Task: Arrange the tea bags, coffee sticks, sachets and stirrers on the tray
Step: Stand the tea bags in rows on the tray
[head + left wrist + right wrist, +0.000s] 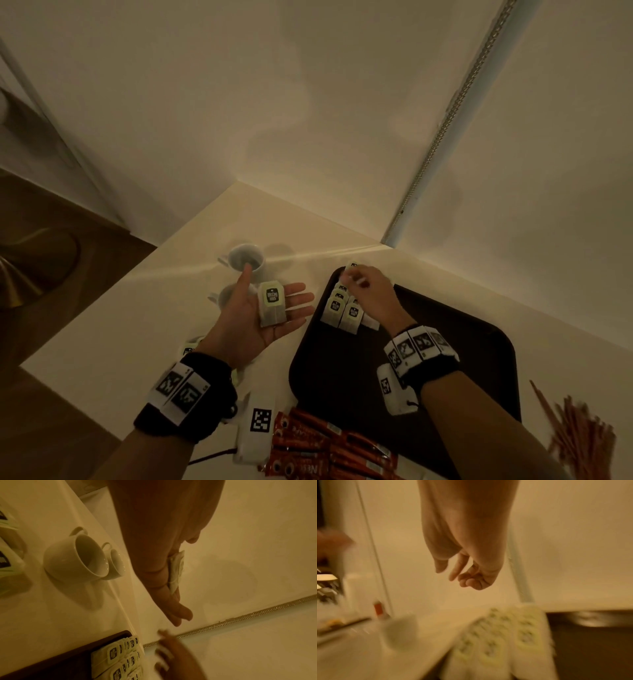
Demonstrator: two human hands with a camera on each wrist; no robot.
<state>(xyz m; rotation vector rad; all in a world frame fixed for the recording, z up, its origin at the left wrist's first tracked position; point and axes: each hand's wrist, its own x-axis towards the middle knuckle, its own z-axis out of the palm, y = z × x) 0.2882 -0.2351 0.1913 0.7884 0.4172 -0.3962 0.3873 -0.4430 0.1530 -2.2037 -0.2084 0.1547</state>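
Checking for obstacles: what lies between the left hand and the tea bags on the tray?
Only bare table and the tray's rim, in the head view.

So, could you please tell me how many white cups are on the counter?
2: the nearer cup and the farther cup stand side by side left of the tray, partly hidden behind the open left hand in the head view.

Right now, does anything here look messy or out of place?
Nothing spilled or damaged. The tea bags stand in neat rows at the tray's far corner. Still loose off the tray: coffee sticks heaped at its near edge, stirrers scattered to the right.
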